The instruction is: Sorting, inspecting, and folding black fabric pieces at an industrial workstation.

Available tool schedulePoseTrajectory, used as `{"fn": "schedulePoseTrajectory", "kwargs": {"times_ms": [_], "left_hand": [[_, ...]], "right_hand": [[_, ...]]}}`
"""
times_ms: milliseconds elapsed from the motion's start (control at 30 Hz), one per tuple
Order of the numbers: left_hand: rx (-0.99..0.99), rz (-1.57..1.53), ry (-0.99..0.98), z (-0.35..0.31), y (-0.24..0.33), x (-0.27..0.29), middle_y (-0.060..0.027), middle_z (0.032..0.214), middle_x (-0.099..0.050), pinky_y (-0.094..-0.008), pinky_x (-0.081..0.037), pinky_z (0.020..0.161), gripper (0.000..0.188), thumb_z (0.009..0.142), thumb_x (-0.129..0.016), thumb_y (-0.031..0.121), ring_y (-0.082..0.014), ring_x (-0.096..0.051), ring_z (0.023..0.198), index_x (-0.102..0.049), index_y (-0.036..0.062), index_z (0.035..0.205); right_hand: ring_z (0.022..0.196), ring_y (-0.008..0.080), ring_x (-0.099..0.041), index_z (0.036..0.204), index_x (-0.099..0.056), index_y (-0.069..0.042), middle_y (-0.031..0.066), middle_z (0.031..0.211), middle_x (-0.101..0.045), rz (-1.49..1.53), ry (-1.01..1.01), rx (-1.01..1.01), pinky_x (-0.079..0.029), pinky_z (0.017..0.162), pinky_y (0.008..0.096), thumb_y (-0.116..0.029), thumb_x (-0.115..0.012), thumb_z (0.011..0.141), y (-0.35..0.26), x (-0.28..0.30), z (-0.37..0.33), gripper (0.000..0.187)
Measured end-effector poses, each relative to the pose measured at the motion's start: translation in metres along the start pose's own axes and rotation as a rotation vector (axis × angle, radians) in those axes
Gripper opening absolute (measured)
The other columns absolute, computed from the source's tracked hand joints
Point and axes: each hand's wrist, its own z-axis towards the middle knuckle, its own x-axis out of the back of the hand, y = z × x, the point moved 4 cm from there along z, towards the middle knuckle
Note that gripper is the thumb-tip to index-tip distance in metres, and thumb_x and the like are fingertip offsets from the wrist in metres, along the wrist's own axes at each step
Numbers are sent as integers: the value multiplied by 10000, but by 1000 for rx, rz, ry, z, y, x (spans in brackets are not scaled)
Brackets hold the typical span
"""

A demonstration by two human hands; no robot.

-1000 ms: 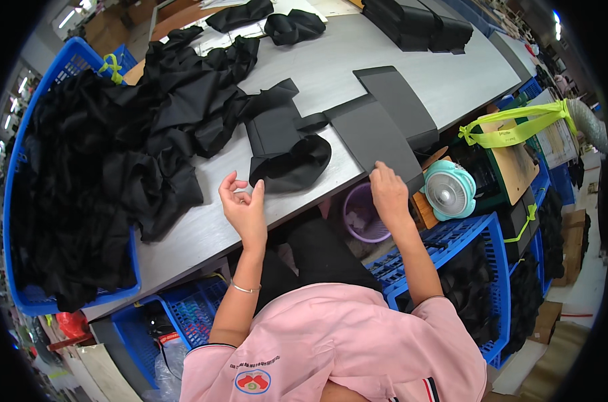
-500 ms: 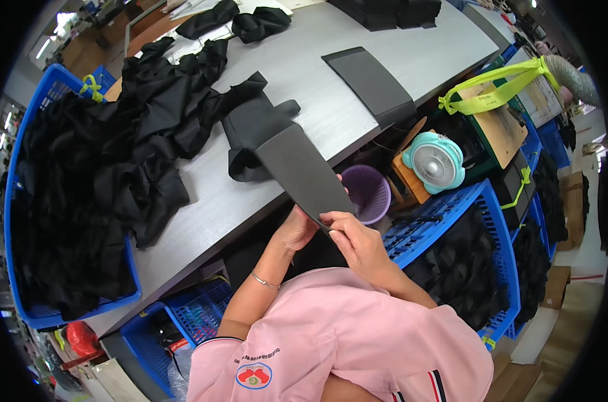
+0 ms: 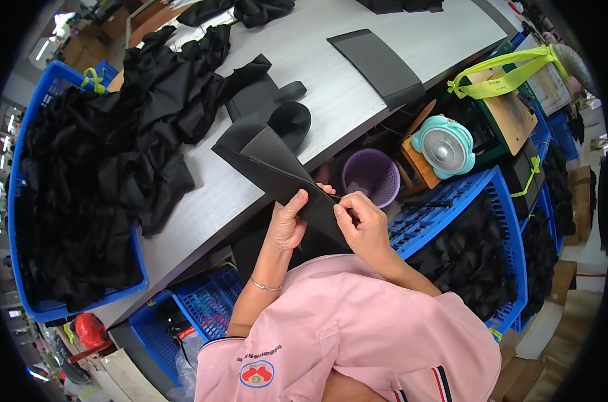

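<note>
A black fabric piece with a stiff, flat panel [image 3: 272, 153] reaches from my hands up over the table's front edge. It is tilted so that a seamed edge and an open fold show, with a loose black flap curling beside it. My left hand [image 3: 288, 224] is closed around its near part, thumb on top and some fingertips showing at the far edge. My right hand [image 3: 364, 224] is pinched at the piece's right edge, fingers curled. More black fabric pieces [image 3: 254, 97] lie just beyond, partly covered by the held one.
A grey table [image 3: 183, 208] carries a blue basket [image 3: 23, 221] heaped with black fabric on the left. A separate dark panel [image 3: 377, 67] lies at the far right. Below are a purple bin [image 3: 392, 175], a turquoise fan [image 3: 444, 149] and a blue crate [image 3: 511, 248] of black pieces.
The panel has been turned from lying flat face-up to tilted, so its seamed edge and fold now show. My right hand has moved slightly up and right along the edge.
</note>
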Motion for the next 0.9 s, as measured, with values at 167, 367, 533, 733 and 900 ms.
{"fn": "schedulePoseTrajectory", "kwargs": {"times_ms": [167,367,533,733,900], "left_hand": [[2,-82,46,-3,4,1,-153,1041,-709,-425,-538,950,342,909,-736,265,-288,-679,1029,-650,7,1118],[16,290,84,-5,1,-16,-70,1126,-660,-310,-520,851,373,958,-685,308,-170,-638,1001,-645,0,1165],[-625,1169,675,-19,50,13,-142,1283,-573,-304,-487,786,258,895,-715,164,-223,-574,1078,-698,76,1138],[-600,1166,754,22,85,54,-163,1284,-571,-318,-500,751,231,868,-740,144,-185,-619,854,-749,49,1078],[-567,1262,714,54,92,64,-129,1263,-596,-301,-501,711,264,829,-695,21,-165,-603,741,-736,21,1089]], "right_hand": [[658,204,-597,1056,-595,-18,101,913,-617,-239,98,165,-481,615,307,-58,-672,904,-12,3,7,175],[999,313,-697,1320,-539,2,223,1078,-695,85,-271,-300,-524,865,335,-188,-593,990,17,-1,-9,384],[1021,127,-618,1320,-576,13,82,1134,-683,184,-193,-294,-490,893,266,-152,-561,1006,44,26,-9,355],[850,134,-666,1275,-604,5,145,999,-718,67,-288,-164,-512,770,267,-156,-593,991,39,6,14,326],[618,283,-668,1254,-630,-59,177,785,-678,-115,-226,-32,-516,595,350,-120,-611,957,24,-8,37,304]]}}
